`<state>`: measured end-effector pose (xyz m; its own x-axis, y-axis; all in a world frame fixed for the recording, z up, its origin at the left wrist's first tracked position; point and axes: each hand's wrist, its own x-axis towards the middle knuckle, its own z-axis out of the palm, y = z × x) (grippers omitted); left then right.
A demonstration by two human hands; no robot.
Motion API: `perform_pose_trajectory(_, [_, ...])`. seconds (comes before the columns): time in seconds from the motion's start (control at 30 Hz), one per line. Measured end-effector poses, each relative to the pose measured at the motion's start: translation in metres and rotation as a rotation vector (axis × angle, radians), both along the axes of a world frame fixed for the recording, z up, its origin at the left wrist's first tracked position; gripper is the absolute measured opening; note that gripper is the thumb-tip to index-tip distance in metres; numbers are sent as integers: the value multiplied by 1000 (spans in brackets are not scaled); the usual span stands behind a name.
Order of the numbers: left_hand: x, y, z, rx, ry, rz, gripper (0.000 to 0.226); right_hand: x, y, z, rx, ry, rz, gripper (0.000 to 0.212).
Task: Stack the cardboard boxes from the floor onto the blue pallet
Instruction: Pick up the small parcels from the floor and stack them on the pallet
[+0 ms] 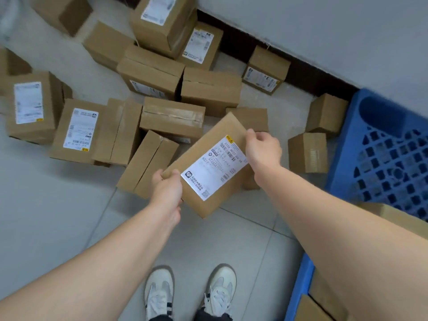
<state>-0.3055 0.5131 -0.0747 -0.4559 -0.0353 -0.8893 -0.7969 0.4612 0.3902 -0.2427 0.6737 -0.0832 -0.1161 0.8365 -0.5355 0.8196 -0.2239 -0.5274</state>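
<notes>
Got one cardboard box (209, 163) up in both hands, tilted, with its white shipping label (214, 167) facing up. Gripping the near left corner with the left hand (165, 186), thumb on top and fingers tucked underneath. Clamping the far right corner with the right hand (262, 147), fingers wrapped over the edge. So, hands well apart, one at each end of the box.

Looks lifted off the tiled floor (58, 216), hanging just in front of the messy pile of boxes (171, 114) spread across the left and far side. Some lying flat, some tipped on edge, several with labels showing.

Over on the right, against the grey wall (324, 26): the blue pallet (379, 126), grid top bare at the far end. Already sitting on its near end, a couple of boxes (403, 218), partly hidden behind the right forearm.

Between the held box and the pallet, two small boxes (308, 152) on the floor, close together. Down at the near edge, a pair of white sneakers (159, 293) planted on the tiles.
</notes>
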Motion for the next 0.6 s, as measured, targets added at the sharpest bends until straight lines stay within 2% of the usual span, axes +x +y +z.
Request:
perform_pose_trajectory(0.07, [-1,15,30,35,70,-50,43,14,8,34,24,-39,-33,46])
perform_pose_trajectory(0.23, [2,51,109,113,141,-150,10,60,22,110,54,-19,-166,39])
perform_pose_trajectory(0.4, [37,83,174,229,184,-308,11,118,29,174,111,129,-361,28])
perform_pose_trajectory(0.6, [106,103,232,378,215,-474,10,203,28,233,167,181,-553,28])
